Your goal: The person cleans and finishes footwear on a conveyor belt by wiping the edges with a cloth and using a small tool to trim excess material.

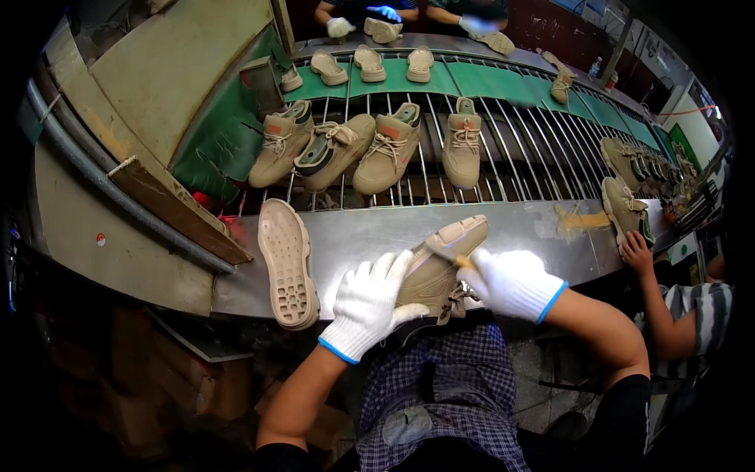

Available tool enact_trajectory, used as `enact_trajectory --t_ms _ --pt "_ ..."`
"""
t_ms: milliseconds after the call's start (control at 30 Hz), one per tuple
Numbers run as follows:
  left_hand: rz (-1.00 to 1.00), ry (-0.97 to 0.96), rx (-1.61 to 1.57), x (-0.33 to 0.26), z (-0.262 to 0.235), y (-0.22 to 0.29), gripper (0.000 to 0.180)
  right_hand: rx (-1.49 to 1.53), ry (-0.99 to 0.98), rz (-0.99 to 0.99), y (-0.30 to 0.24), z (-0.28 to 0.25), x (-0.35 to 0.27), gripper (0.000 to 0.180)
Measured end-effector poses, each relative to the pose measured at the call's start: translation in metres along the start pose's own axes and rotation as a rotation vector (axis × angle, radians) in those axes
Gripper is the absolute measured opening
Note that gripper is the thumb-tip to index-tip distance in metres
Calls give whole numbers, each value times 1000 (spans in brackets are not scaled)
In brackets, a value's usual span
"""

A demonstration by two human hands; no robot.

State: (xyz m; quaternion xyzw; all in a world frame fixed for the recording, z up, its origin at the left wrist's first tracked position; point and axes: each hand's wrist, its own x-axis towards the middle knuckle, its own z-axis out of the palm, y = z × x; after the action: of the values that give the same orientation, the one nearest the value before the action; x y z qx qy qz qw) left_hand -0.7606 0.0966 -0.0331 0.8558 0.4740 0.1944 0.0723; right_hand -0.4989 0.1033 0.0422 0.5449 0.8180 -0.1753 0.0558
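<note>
My left hand (366, 300), in a white knitted glove, is closed on a tan lace-up shoe (429, 283) tipped on its side at the front edge of the metal bench. The shoe's pale sole (454, 233) faces away from me, and its laces are near my lap. In my gloved right hand (513, 285) is a small tool with a yellowish-brown handle (463, 260). The tool's narrow end is against the shoe where upper meets sole; blur hides its exact kind. To the left, a loose beige sole (285, 263) lies across the bench, touched by neither hand.
Beyond the metal bench (354, 228) runs a rack of metal rods (519, 149), bearing several tan shoes (387, 149) and a green strip (472, 81) with loose soles (370, 63). Gloved co-workers are opposite. At right, a person's bare hand (635, 250) touches another shoe (625, 208).
</note>
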Motion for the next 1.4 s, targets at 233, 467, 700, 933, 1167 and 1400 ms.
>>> enact_trajectory --t_ms 233,467,700,933,1167,1400 --pt "-5 344 -102 -33 5 5 103 232 35 -40 12 11 -8 40" --pt "-580 262 -220 -136 56 31 99 -223 380 346 137 70 -9 66" --pt "-1014 9 -799 -73 37 42 92 101 477 -276 69 53 78 81" --pt "-351 640 -335 14 -70 55 70 907 582 -375 44 40 46 81" --pt "-3 733 -396 77 -11 120 80 1033 1232 -212 58 20 47 41" --pt "383 592 -196 73 14 172 81 735 759 144 109 -8 -81 40"
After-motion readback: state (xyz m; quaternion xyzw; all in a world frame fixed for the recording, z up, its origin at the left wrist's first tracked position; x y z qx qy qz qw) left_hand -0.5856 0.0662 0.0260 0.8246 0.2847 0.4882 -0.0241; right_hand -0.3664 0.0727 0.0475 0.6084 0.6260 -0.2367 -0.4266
